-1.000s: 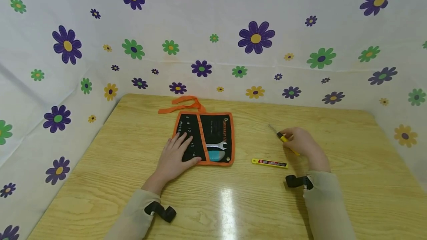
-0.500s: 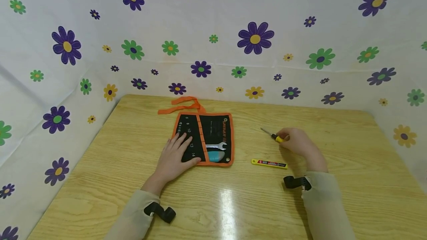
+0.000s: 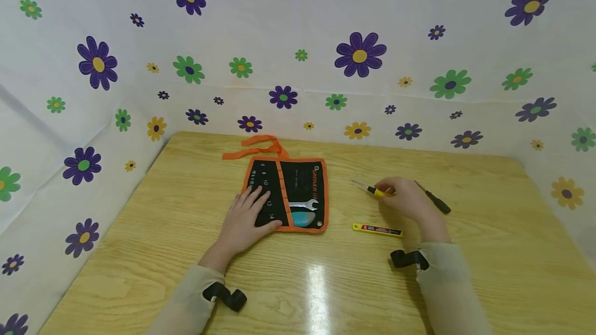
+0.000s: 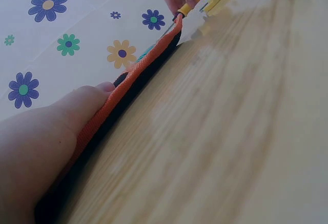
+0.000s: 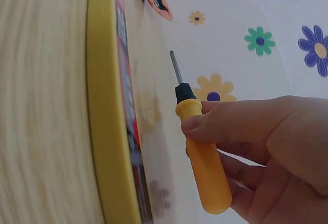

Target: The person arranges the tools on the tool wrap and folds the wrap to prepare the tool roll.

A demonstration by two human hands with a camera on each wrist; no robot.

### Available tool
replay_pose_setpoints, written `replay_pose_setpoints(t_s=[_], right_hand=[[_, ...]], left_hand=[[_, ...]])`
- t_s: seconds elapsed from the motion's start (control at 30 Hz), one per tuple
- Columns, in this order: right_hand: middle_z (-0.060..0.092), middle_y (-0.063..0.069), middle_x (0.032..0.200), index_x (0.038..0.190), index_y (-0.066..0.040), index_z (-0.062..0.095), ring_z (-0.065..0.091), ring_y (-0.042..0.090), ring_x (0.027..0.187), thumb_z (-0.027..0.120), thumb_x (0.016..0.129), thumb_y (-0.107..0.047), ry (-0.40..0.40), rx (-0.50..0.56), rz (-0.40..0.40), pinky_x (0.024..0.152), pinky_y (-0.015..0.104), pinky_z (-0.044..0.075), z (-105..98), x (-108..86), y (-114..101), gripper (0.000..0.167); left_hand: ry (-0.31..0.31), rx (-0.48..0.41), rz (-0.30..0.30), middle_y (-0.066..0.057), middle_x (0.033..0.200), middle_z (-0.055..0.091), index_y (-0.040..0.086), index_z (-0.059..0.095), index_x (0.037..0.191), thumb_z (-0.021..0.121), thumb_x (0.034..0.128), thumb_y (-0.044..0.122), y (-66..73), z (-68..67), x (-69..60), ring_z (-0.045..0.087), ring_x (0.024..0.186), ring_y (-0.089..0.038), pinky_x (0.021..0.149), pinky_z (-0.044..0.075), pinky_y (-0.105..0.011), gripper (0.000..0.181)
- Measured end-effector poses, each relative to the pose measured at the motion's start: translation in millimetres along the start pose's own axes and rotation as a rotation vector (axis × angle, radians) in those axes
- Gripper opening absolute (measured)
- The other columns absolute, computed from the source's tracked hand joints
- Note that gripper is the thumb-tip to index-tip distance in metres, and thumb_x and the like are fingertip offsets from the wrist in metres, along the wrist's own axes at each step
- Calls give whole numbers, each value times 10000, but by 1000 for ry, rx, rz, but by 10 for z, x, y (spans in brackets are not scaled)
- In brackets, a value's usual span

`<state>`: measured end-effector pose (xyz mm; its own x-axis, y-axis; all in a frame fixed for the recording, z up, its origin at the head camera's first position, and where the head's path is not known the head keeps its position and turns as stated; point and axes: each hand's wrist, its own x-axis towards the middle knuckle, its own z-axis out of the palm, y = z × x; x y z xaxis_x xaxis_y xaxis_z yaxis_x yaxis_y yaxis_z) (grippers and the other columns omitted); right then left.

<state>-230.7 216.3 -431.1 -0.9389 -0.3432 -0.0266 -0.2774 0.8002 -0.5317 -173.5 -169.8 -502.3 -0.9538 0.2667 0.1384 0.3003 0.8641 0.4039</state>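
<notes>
A black tool pouch (image 3: 300,177) with orange trim lies flat on the table, left of centre. My left hand (image 3: 239,224) rests on its numbered pockets with the fingers spread. A wrench (image 3: 304,204) and a teal-and-grey handle (image 3: 304,219) poke out of its pockets. To the right, my right hand (image 3: 410,200) pinches a screwdriver (image 5: 207,172) by its yellow handle, thumb against fingers. The screwdriver's thin metal tip points left at the pouch and is apart from it. In the left wrist view, the left thumb (image 4: 95,96) lies along the pouch's orange edge.
A flat yellow case (image 3: 377,229) with a dark label lies in front of the right hand. Behind that hand is a dark-handled screwdriver (image 3: 437,202). Orange ties (image 3: 256,147) trail from the pouch's far side. Flower-printed cloth (image 3: 298,25) stands around the wooden table (image 3: 261,293).
My right hand has moved left with the yellow-handled screwdriver, and its tip has swung to point more to the left. The dark screwdriver has come into sight behind it. My left hand stays put.
</notes>
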Motion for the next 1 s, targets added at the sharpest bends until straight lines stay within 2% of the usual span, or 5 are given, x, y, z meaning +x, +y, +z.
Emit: replay_pose_setpoints(t_s=[0.13,0.37,0.67,1.0], right_hand=[[665,158,997,1105,48,668,597,300,893,625,866,26,8,8,-51,792,464,506,64,52,-90,244],[660,164,1059,1118,48,660,606,311,965,630,867,43,-17,18,-129,867,468,495,170,197,-268,252],[670,128,1043,1086,20,684,612,261,931,655,857,38,-39,28,-231,849,428,515,250,366,-562,231],[684,93,1031,1056,-5,705,621,242,963,661,861,41,-79,16,-304,882,401,507,454,510,-708,205]], left_hand=[[5,-2,2,-85,1551,261,176,351,1498,532,830,699,5,2,5,139,1437,-302,1141,84,-532,867],[9,-2,5,-89,1548,267,175,357,1496,536,832,693,12,-7,1,150,1434,-307,1140,94,-533,860],[7,1,0,-81,1552,259,180,352,1498,529,831,700,6,-4,0,143,1437,-298,1142,90,-528,864],[2,11,1,-81,1553,256,180,349,1499,524,834,700,-3,8,6,141,1438,-296,1142,92,-526,862]])
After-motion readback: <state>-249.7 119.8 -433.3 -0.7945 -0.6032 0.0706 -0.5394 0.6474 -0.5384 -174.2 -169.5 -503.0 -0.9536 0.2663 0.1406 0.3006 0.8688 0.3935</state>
